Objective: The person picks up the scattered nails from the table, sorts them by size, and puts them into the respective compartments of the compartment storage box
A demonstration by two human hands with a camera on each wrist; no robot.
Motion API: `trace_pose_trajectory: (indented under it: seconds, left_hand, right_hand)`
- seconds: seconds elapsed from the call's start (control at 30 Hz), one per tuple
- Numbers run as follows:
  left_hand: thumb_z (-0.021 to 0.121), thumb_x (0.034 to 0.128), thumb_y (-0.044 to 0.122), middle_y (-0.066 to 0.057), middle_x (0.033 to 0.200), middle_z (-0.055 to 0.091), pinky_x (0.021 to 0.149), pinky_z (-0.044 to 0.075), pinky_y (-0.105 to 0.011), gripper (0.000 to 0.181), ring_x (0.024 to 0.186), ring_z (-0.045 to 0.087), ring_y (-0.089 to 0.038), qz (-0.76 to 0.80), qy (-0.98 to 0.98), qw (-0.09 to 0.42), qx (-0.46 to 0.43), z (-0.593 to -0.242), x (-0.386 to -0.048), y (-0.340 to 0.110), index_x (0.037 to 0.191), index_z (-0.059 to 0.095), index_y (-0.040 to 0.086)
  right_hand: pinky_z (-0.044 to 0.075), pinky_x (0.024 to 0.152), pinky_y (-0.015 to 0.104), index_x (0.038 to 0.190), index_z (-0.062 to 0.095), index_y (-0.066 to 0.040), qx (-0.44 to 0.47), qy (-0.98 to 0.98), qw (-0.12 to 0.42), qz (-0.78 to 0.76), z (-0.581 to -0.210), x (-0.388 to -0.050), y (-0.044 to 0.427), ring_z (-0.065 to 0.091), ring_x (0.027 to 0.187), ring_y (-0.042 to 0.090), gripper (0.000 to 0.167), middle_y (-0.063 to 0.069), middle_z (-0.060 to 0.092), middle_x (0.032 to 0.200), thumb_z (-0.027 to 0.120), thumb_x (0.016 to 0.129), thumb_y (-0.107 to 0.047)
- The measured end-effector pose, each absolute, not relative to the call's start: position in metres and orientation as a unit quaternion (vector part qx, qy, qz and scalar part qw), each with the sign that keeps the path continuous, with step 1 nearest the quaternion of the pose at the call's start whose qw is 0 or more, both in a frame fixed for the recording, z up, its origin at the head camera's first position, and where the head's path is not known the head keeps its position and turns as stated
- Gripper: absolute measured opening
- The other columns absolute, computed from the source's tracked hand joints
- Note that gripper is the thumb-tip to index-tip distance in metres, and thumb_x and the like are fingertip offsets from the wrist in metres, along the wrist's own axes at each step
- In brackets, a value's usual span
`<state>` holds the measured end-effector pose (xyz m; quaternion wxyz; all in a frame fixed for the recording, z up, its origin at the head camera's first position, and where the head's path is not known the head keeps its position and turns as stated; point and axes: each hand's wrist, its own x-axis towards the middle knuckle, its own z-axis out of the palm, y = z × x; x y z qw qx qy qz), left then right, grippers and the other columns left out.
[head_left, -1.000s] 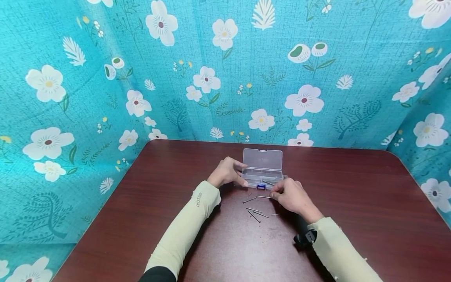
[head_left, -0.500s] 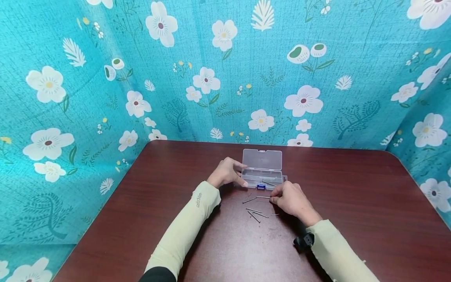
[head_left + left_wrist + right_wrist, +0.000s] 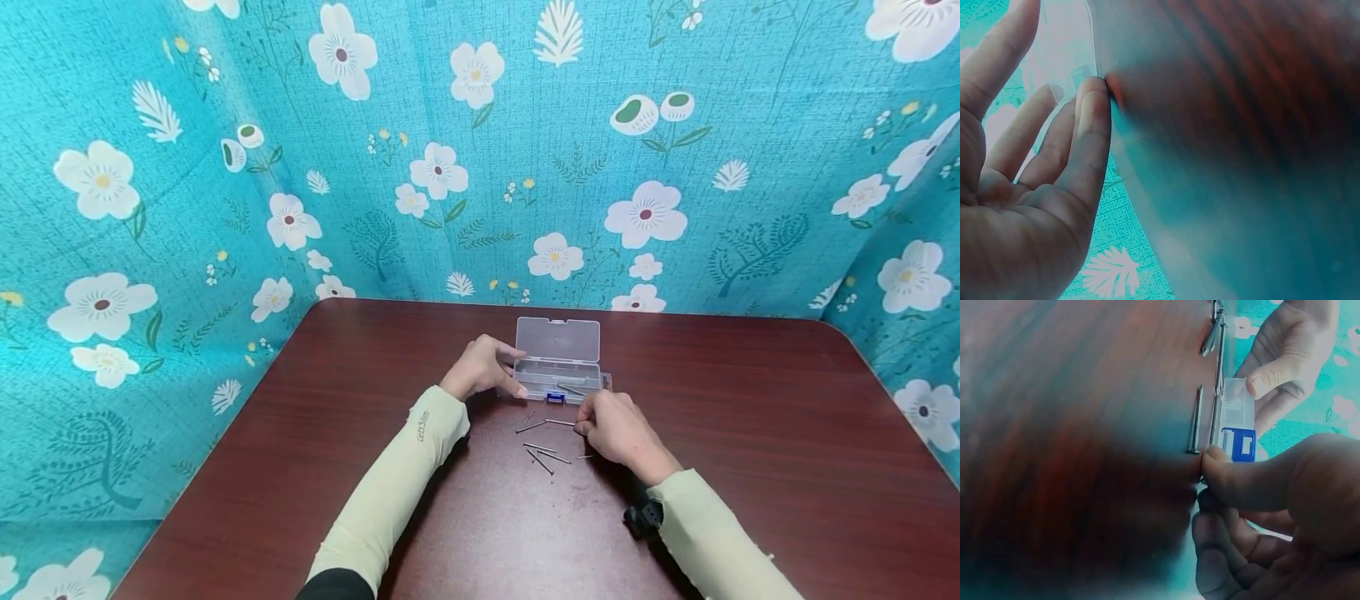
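Note:
A clear plastic storage box (image 3: pixel 536 397) stands with its lid (image 3: pixel 558 340) raised; a blue latch (image 3: pixel 555 397) sits on its front. My left hand (image 3: pixel 478 368) grips the box's left end, thumb at the front corner and fingers farther back. At the front right of the box, my right hand (image 3: pixel 618 429) pinches one end of a nail (image 3: pixel 559 422) between thumb and finger. In the right wrist view that nail (image 3: pixel 1216 419) points away from the thumb tip. Inside the box lies at least one long nail (image 3: pixel 572 390).
Several loose nails (image 3: pixel 541 462) lie on the brown table (image 3: pixel 480 517) in front of the box. A tiny nail-like piece (image 3: pixel 585 457) lies close to the right hand. Behind the table hangs a blue flowered cloth (image 3: pixel 525 150).
My right hand has shifted slightly toward me, still pinching the nail, whose tilt has changed a little. The left hand and the box have stayed in place.

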<state>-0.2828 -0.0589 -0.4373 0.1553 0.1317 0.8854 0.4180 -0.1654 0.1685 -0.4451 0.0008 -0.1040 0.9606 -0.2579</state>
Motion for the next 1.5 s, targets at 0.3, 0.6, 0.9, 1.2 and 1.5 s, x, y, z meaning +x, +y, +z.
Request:
trace_pose_trajectory:
  seconds: [0.3, 0.6, 0.9, 1.2, 1.5]
  left_hand:
    - [0.101, 0.0535, 0.01, -0.003, 0.1, 0.076, 0.073, 0.054, -0.027, 0.069, 0.081, 0.07, -0.008, 0.418, 0.886, 0.152, 0.131, -0.438, -0.283, -0.061, 0.118, 0.077, 0.015]
    - [0.101, 0.0532, 0.011, -0.004, 0.101, 0.076, 0.076, 0.054, -0.028, 0.069, 0.083, 0.07, -0.008, 0.416, 0.887, 0.153, 0.13, -0.439, -0.284, -0.062, 0.118, 0.077, 0.015]
    - [0.101, 0.0534, 0.01, -0.005, 0.102, 0.076, 0.075, 0.054, -0.028, 0.069, 0.083, 0.07, -0.008, 0.417, 0.887, 0.154, 0.127, -0.438, -0.284, -0.061, 0.118, 0.077, 0.014]
    - [0.101, 0.0528, 0.009, -0.005, 0.1, 0.076, 0.072, 0.055, -0.026, 0.069, 0.081, 0.071, -0.007, 0.416, 0.887, 0.151, 0.135, -0.437, -0.283, -0.06, 0.118, 0.077, 0.014]
    - [0.101, 0.0528, 0.009, -0.004, 0.104, 0.075, 0.072, 0.055, -0.028, 0.07, 0.081, 0.07, -0.008, 0.425, 0.882, 0.155, 0.13, -0.437, -0.282, -0.058, 0.118, 0.077, 0.014]
  right_hand:
    - [0.038, 0.061, 0.033, 0.061, 0.041, -0.016, -0.148, 0.967, 0.009, -0.206, -0.447, -0.162, 0.166, 0.037, 0.065, 0.017, 0.033, -0.001, 0.035, 0.066, 0.05, 0.074, 0.013]
    - [0.044, 0.067, 0.036, 0.075, 0.055, -0.012, -0.129, 0.953, 0.019, -0.273, -0.435, -0.162, 0.169, 0.049, 0.068, 0.017, 0.025, -0.002, 0.052, 0.072, 0.052, 0.09, 0.008]
    - [0.049, 0.074, 0.04, 0.086, 0.073, -0.008, -0.116, 0.932, -0.012, -0.344, -0.43, -0.167, 0.176, 0.055, 0.073, 0.016, 0.017, -0.002, 0.063, 0.077, 0.062, 0.098, -0.002]
    - [0.045, 0.071, 0.038, 0.079, 0.067, -0.008, -0.08, 0.929, -0.037, -0.361, -0.429, -0.172, 0.178, 0.053, 0.073, 0.018, 0.022, 0.0, 0.062, 0.077, 0.057, 0.097, 0.001]
    - [0.041, 0.063, 0.034, 0.08, 0.068, -0.006, -0.06, 0.93, -0.043, -0.36, -0.427, -0.178, 0.178, 0.048, 0.065, 0.017, 0.022, 0.001, 0.06, 0.075, 0.058, 0.098, -0.001]
